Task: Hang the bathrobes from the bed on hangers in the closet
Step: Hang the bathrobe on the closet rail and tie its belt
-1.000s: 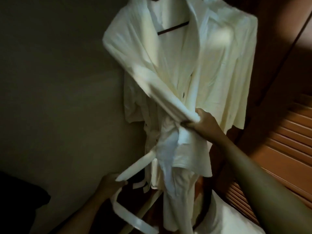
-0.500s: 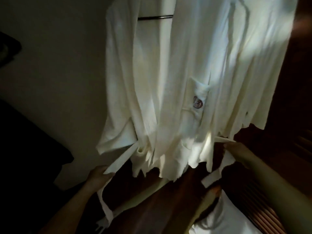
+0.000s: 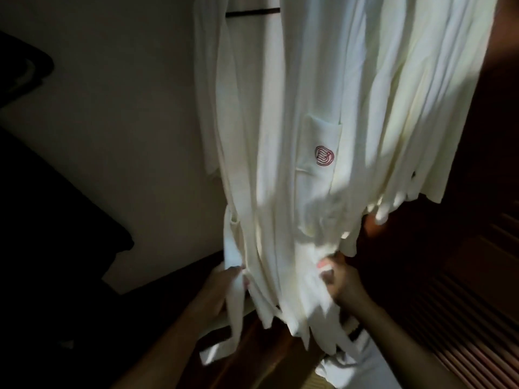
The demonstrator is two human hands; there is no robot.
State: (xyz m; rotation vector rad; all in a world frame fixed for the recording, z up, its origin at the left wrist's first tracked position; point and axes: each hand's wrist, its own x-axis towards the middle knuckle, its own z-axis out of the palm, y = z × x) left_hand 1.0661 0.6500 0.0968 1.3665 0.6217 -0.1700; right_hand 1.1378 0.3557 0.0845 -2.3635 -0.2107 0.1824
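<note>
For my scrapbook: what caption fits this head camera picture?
Left hand and right hand hold a white bathrobe hanging on a hanger.

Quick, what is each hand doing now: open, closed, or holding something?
Left hand: grips the belt of the bathrobe.
Right hand: grips the bathrobe's front fabric.

Hanger (image 3: 252,11) mostly behind bathrobe (image 3: 280,108)
</note>
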